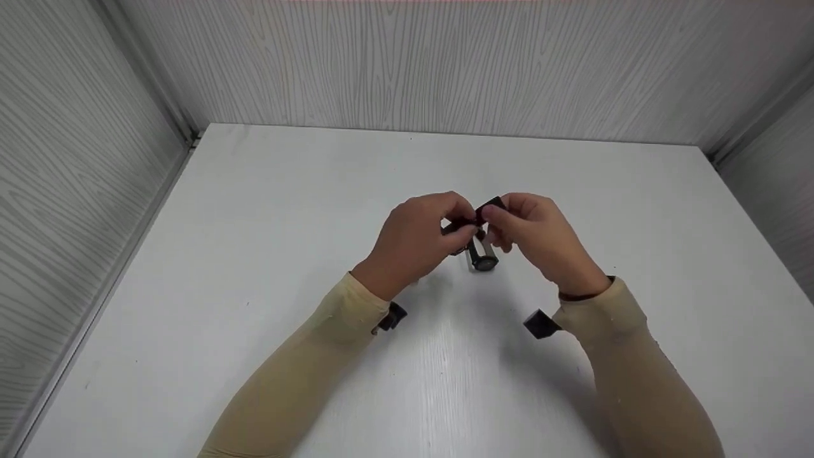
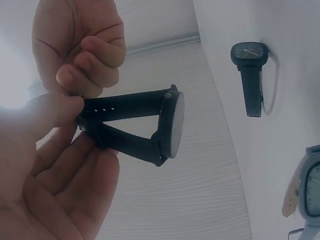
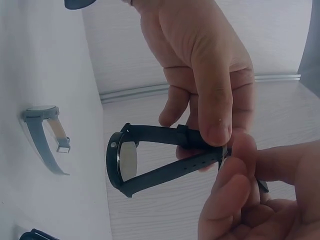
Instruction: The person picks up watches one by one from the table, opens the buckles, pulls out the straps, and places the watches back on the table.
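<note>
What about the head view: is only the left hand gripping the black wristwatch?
No, the right hand also pinches the black wristwatch by its strap.

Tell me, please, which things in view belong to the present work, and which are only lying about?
Seemingly in the work:
left hand
right hand
black watch, held by both

Apparently only lying about:
squarish dark watch
grey-blue watch
</note>
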Demonstrator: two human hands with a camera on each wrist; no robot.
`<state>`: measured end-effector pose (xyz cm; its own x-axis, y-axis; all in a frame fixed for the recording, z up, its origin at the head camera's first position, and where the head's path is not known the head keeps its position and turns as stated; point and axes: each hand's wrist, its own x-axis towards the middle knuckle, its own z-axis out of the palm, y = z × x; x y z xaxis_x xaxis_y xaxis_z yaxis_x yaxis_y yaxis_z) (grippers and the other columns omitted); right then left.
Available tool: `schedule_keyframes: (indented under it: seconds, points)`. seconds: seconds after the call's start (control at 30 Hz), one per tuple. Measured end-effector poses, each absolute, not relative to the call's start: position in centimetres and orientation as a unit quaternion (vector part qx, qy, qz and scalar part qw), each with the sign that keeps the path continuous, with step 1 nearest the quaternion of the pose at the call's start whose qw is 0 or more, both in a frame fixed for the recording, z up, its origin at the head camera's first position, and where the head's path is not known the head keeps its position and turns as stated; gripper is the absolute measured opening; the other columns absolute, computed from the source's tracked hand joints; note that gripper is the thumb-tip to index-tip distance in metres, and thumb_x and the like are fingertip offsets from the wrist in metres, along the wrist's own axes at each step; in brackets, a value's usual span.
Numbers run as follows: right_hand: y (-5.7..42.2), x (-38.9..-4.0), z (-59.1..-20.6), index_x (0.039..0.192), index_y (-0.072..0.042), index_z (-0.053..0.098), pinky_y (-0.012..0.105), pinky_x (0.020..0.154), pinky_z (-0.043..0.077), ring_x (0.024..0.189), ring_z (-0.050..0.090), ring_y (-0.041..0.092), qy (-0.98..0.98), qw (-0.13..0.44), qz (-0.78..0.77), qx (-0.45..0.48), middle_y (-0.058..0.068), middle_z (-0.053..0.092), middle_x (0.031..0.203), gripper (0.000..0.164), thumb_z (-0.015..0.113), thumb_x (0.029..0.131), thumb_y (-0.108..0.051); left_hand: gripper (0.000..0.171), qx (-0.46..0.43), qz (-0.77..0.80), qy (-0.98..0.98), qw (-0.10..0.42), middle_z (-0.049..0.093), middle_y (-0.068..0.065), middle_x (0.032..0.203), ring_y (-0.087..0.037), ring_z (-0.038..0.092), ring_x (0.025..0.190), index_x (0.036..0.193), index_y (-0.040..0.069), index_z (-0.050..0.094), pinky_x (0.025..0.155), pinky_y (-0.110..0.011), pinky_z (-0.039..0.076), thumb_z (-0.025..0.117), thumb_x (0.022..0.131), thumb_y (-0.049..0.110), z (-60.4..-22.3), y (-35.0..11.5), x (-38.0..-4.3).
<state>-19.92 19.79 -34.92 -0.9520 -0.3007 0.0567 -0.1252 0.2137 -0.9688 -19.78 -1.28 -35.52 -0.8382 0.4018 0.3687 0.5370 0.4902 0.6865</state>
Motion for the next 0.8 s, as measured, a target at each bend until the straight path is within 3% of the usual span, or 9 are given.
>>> schedule_keyframes:
  seconds: [0.47, 0.8]
  points:
    - [19.78, -20.30, -34.89, 0.098, 0.003, 0.065, 0.028, 0.067, 0.051, 0.073, 0.059, 0.017, 0.798, 0.082, -0.580, -0.145, 0.008, 0.066, 0.079, 0.028, 0.061, 0.105, -0.025, 0.007, -0.298, -0.460, -0.831, 0.091, 0.074, 0.010, 0.095, 0.003, 0.068, 0.086, 0.098, 0.013, 0.074, 0.080, -0.018, 0.055, 0.069, 0.095, 0.009, -35.77, -1.34, -20.18]
    - [20.02, -20.50, -34.92, 0.101, 0.003, 0.065, 0.027, 0.066, 0.050, 0.073, 0.058, 0.017, 0.782, 0.101, -0.598, -0.140, 0.007, 0.065, 0.080, 0.024, 0.057, 0.105, -0.020, 0.011, -0.301, -0.487, -0.817, 0.069, 0.076, 0.006, 0.100, 0.000, 0.071, 0.089, 0.107, 0.011, 0.068, 0.081, -0.019, 0.056, 0.071, 0.096, 0.011, -35.44, -1.27, -20.25]
